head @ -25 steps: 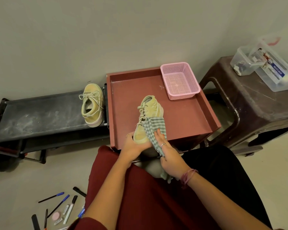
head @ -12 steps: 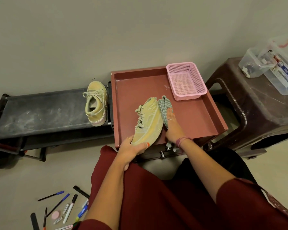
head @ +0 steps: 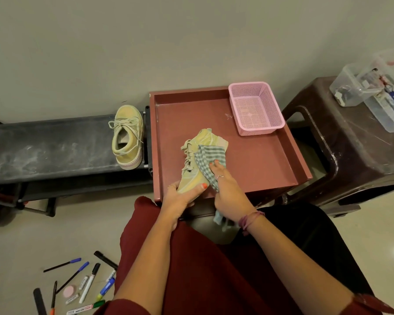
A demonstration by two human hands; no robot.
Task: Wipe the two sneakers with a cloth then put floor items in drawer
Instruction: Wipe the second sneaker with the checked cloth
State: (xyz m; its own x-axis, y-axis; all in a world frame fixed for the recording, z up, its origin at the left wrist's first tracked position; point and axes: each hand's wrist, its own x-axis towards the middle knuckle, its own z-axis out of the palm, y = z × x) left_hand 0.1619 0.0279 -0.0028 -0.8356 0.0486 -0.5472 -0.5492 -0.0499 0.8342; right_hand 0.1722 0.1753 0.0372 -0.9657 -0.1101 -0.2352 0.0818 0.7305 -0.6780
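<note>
Wiping the first sneaker (head: 197,164) is the step in hand. The left hand (head: 180,197) is clenched round the shoe's near end, thumb over the upper, holding it tilted on its side above the front part of the red drawer (head: 259,160). The right hand (head: 228,192) presses a green checked cloth (head: 208,163) against the shoe's side, fingers lying over the fabric while the palm grasps the gathered tail, which hangs out below the wrist.

Taking the left hand as the centre, the shoe runs away from it toward one o'clock, laces facing ten o'clock. The cloth covers the shoe's flank at about two o'clock from that hand, and the right hand sits directly at three o'clock, touching the shoe through the cloth.

The second sneaker (head: 127,138) stands upright on the dark rack (head: 43,151) at nine o'clock of the drawer, just beside its wall and apparently untouched. A pink basket (head: 256,108) occupies the drawer's far right corner. Pens and markers (head: 82,285) lie scattered on the floor at seven o'clock of the person's lap.

Judging from this, the task is early: one shoe is mid-wipe, the other awaits, and the floor items are not yet gathered. The next move probably calls for turning the held shoe to reach unwiped faces, keeping the left grasp firm so the shoe does not twist under the cloth's pressure.
</note>
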